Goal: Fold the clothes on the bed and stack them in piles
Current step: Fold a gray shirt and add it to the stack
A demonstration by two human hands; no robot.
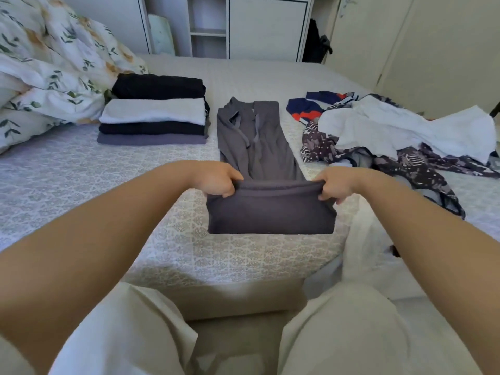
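Note:
Grey drawstring trousers (pixel 257 142) lie lengthwise in the middle of the bed, waistband at the far end. Their near end is lifted off the sheet and doubled over. My left hand (pixel 219 180) pinches the left corner of that raised edge. My right hand (pixel 334 185) pinches the right corner. A folded stack (pixel 154 123) stands to the left, with white, black and grey pieces in it. A second black folded pile (pixel 158 85) sits just behind it. Unfolded clothes (pixel 392 136) are heaped on the right: white, dark patterned, and blue with red.
The bed (pixel 81 169) has a pale patterned sheet. A floral duvet and pillows (pixel 48 60) fill the far left. White wardrobes and shelves (pixel 243 25) stand behind the bed. My knees in light trousers are at the near edge. A white cloth (pixel 362 255) hangs off the bed's right side.

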